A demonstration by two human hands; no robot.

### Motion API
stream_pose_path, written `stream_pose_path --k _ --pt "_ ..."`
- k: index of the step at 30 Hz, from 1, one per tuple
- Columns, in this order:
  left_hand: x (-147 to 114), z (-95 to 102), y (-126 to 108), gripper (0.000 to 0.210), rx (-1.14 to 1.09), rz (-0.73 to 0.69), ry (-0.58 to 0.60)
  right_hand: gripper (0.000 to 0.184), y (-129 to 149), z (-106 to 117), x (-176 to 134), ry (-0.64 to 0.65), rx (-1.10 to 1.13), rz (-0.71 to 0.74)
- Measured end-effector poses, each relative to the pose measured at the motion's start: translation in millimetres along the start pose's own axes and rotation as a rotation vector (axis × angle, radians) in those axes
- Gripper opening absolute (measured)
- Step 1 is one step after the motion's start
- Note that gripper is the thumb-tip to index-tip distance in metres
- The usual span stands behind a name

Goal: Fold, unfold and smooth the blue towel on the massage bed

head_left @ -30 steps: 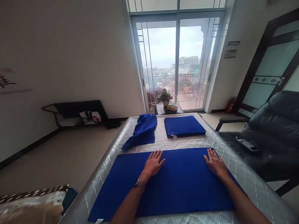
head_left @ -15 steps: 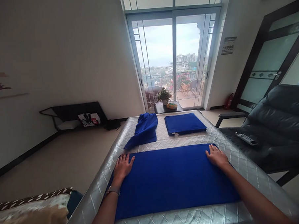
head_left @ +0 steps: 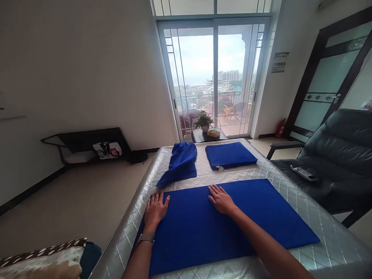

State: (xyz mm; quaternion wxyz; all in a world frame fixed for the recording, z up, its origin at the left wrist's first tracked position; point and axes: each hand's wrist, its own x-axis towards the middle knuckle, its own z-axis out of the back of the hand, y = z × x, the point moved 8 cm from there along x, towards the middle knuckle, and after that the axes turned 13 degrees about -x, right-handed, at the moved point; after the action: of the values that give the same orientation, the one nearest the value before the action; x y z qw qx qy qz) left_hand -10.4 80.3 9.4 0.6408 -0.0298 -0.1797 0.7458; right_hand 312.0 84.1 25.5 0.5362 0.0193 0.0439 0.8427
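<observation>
As I read the cloth (head_left: 193, 233) from my end: blue, laid flat across the near part of the bed (head_left: 202, 171), long side crosswise.
Left hand (head_left: 156, 210): palm down by the far left corner, fingers a bit spread, thumb out, pinching nothing.
Right hand (head_left: 223, 201): palm down near mid far edge, fingers fairly close, thumb apart, nothing gripped.
Pressure: can't tell.
Far edge: looks nearly straight, so flat palms and light, even strokes seem best to me.
Far left corner: I'd anchor it with the left palm during any right-hand sweep, else the whole cloth could skid.
Near edge: forearms (head_left: 266, 243) hide parts; I'd check there for creases and lift the arms clear, not drag them.
Pile (head_left: 231, 154): folded blue cloths, far right, white tag (head_left: 220, 169) on the near side.
Bundle (head_left: 181, 162): blue, rumpled, far left, just beyond the cloth; I'd avoid nudging it.
</observation>
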Motion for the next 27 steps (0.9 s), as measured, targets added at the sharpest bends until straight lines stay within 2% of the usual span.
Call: stream_pose_path --k 3,5,9,12,15,20,23,25,27 --pt "0 -1.6 1 0.072 -0.004 0.008 -0.001 0.07 -49 -1 -14 -0.01 -0.046 -0.052" --pt "1 -2.1 2 0.073 -0.004 0.01 -0.007 0.07 -101 -2 -29 -0.01 -0.093 -0.137" --pt "2 -1.9 3 0.071 -0.01 0.002 -0.017 0.067 -222 0 -65 0.004 -0.188 -0.41" --pt "2 -2.3 3 0.071 -0.014 0.0 -0.016 0.068 -279 0 -86 -0.013 -0.212 -0.526" --pt "1 -3.6 3 0.07 -0.008 0.001 -0.012 0.069 -295 -4 -92 -0.024 -0.221 -0.528" --pt "5 -5.8 10 0.073 0.024 0.006 0.068 0.07 -288 -6 -92 -0.039 -0.219 -0.515" --pt "8 -2.4 7 0.076 0.042 0.05 0.102 0.069 -285 -3 -92 -0.041 -0.203 -0.515" --pt "7 1.5 -13 0.079 0.038 0.106 0.058 0.069 -285 0 -93 -0.043 -0.206 -0.525" --pt "2 -0.3 -58 0.079 -0.003 0.076 -0.003 0.069 -284 2 -93 -0.045 -0.208 -0.531"
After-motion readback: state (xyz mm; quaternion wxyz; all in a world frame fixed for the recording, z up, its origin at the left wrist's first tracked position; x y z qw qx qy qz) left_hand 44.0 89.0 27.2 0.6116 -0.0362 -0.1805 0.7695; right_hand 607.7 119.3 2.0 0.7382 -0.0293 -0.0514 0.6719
